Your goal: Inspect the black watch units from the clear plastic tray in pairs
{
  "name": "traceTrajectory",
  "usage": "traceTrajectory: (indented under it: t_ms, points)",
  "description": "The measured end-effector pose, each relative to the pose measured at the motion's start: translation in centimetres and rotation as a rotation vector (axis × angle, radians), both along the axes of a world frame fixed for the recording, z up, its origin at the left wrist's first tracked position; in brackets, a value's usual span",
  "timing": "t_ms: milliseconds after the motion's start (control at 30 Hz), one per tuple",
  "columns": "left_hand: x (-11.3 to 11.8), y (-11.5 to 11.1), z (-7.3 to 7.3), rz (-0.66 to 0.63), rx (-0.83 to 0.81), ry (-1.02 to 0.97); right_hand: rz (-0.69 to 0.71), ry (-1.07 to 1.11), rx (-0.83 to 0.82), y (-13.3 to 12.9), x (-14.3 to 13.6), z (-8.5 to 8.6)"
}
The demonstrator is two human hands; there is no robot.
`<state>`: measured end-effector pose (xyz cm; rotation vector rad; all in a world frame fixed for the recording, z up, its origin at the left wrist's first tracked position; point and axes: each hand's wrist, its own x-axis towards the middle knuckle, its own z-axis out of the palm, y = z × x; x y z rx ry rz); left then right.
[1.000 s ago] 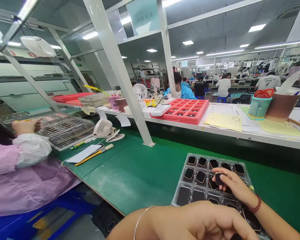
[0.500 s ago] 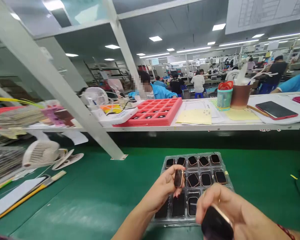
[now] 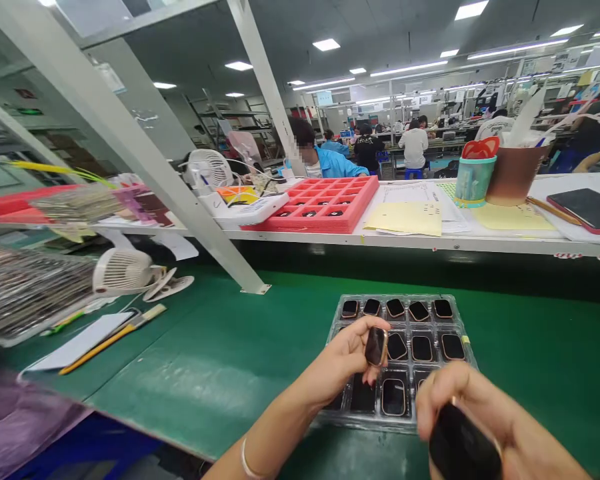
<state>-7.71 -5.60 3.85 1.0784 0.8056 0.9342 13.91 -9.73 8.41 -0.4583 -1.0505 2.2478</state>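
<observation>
Between the thumb and fingers of my left hand (image 3: pixel 347 357) is a smartwatch body (image 3: pixel 377 346) with a dark face and a gold-coloured edge, held above the tray. My right hand (image 3: pixel 485 413) grips a second smartwatch body (image 3: pixel 463 443), close to the camera and slightly blurred, its black face turned up. Beneath both hands lies a clear plastic tray (image 3: pixel 399 421) on the green bench. Several strapless watch bodies (image 3: pixel 422 348) rest in its compartments, some tilted. My hands hide part of the lower and left compartments.
A paintbrush (image 3: pixel 113 340), a white sheet (image 3: pixel 80 343) and a small white fan (image 3: pixel 123 272) lie to the left. A slanted metal post (image 3: pixel 190 213) meets the bench. On the shelf behind are a red foam tray (image 3: pixel 353 207), cups (image 3: pixel 475 181) and a phone (image 3: pixel 590 208).
The view has shifted left, so the bench and shelf appear further right, with more of the bench's left edge showing. Both hands keep hold of their watch bodies.
</observation>
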Motion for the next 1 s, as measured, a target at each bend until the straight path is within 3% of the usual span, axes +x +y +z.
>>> traceTrajectory:
  t_ms: [167, 267, 333, 400, 567, 667, 1000]
  points:
    - [1.2, -3.6, 3.2, -0.302, -0.087, -0.141, -0.345, -0.081, 0.042, 4.1, -0.2, -1.9]
    - [1.5, -5.7, 4.8, -0.387, -0.101, -0.215, -0.364, -0.118, 0.035, 6.6, -0.5, -3.5]
    - [1.4, -6.1, 5.0, -0.394, -0.088, -0.238, -0.329, -0.127, 0.056, 7.7, -0.5, -4.5]
    - [1.1, -5.4, 4.3, -0.352, -0.061, -0.222, -0.304, -0.139, 0.094, 8.5, -0.6, -5.3]
    - [0.0, -1.1, 0.4, -0.069, -0.001, -0.078, -0.281, -0.252, 0.201, 9.5, -1.0, -6.7]
    - [-0.5, 0.3, -1.3, 0.050, -0.007, 0.002, -0.271, -0.330, 0.316, 9.7, -1.4, -7.2]
    - [-0.6, 1.2, -3.0, 0.162, 0.057, 0.148, -0.265, -0.478, 0.529, 9.7, -2.0, -8.3]
